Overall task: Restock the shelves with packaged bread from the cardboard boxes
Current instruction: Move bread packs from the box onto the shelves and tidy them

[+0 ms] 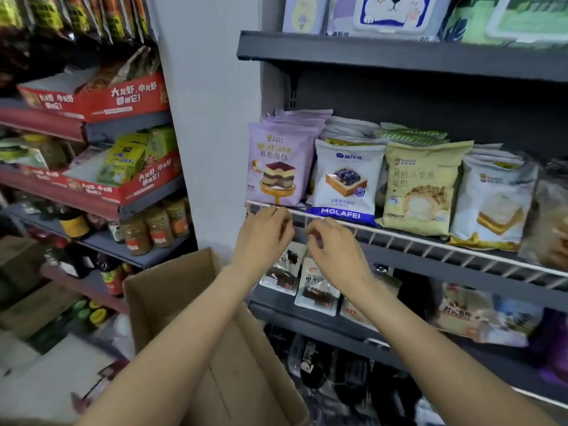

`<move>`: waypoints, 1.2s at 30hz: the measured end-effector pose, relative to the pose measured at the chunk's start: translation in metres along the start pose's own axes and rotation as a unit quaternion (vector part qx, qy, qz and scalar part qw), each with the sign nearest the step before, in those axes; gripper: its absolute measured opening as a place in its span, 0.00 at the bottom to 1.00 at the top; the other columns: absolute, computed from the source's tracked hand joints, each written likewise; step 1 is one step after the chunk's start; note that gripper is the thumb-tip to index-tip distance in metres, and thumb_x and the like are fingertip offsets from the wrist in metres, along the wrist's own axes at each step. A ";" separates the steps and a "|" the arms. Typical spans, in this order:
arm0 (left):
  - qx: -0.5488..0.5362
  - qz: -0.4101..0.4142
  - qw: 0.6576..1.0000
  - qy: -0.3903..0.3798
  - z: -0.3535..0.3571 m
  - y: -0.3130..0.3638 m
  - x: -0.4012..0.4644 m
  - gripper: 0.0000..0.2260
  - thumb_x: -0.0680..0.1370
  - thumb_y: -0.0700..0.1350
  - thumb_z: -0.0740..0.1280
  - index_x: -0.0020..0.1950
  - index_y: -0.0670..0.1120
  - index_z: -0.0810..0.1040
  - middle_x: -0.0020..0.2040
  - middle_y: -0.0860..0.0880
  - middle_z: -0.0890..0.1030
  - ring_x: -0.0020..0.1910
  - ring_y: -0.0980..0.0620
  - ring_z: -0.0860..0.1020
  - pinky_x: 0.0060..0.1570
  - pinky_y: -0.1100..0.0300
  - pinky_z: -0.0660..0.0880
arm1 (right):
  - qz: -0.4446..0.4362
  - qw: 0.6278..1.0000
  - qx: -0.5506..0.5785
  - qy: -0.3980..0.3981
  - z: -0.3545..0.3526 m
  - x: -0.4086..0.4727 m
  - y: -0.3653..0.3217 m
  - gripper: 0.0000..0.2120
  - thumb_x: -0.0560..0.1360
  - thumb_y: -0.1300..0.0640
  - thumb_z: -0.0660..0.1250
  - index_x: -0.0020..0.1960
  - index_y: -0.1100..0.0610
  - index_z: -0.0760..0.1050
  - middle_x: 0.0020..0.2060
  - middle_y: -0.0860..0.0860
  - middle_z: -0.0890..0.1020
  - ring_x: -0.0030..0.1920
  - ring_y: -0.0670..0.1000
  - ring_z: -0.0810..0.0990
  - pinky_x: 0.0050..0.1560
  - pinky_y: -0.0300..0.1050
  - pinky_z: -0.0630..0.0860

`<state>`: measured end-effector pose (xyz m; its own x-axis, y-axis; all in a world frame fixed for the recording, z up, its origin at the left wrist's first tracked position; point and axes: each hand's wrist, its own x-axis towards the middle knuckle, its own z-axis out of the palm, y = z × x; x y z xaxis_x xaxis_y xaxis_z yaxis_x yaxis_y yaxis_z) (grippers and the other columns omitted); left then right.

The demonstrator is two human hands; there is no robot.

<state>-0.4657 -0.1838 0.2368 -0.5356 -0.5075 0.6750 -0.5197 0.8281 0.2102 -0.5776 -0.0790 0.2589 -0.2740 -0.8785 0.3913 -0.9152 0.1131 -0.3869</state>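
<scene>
A purple cake-bread packet [278, 167] stands at the left end of the middle shelf, behind the white wire rail [399, 238]. Next to it are a white Molafei packet [345, 182], a yellow packet [421, 189] and a white sandwich packet [491, 204]. My left hand [266, 238] is just below the purple packet, its loosely curled fingertips at the rail. My right hand [336, 252] hovers beside it with loosely curled fingers. I see no packet in either hand. An open cardboard box [172, 290] sits below my forearms, its contents hidden.
The shelf below holds small chocolate-cake packets [315, 290] and more bread [479, 315]. Wet-wipe packs [390, 13] fill the top shelf. To the left, another rack carries red display boxes [123, 99] and jars [153, 229]. Dark bagged goods lie on the bottom shelf.
</scene>
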 end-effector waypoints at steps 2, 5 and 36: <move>-0.005 -0.010 1.000 -0.022 0.011 0.010 -0.030 0.14 0.74 0.49 0.54 0.39 0.43 0.76 0.35 0.46 0.78 0.34 0.43 0.77 0.33 0.55 0.69 | 0.005 0.999 -0.017 -0.031 0.018 -0.021 0.014 0.10 0.78 0.58 0.57 0.56 0.57 0.75 0.52 0.53 0.77 0.52 0.55 0.77 0.47 0.49 0.75; 0.007 -0.064 0.990 -0.126 0.034 0.016 -0.068 0.13 0.78 0.49 0.56 0.49 0.43 0.77 0.45 0.47 0.79 0.45 0.45 0.77 0.41 0.53 0.71 | 0.025 0.996 -0.042 -0.080 0.049 -0.046 0.038 0.13 0.78 0.59 0.58 0.59 0.58 0.74 0.56 0.55 0.76 0.57 0.55 0.75 0.51 0.49 0.75; 0.126 -0.264 0.940 -0.172 0.289 -0.071 -0.048 0.41 0.77 0.34 0.62 0.76 0.59 0.38 0.69 0.34 0.57 0.60 0.41 0.71 0.60 0.54 0.69 | 0.076 0.940 -0.331 0.043 0.268 0.027 0.188 0.25 0.72 0.65 0.51 0.64 0.57 0.76 0.52 0.63 0.81 0.53 0.61 0.81 0.42 0.52 0.81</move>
<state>-0.5961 -0.2869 -0.0147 -0.3187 -0.9156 0.2453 -0.8924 0.3771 0.2480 -0.6778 -0.2063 -0.0267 -0.4129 -0.7911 0.4513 -0.8391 0.5231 0.1494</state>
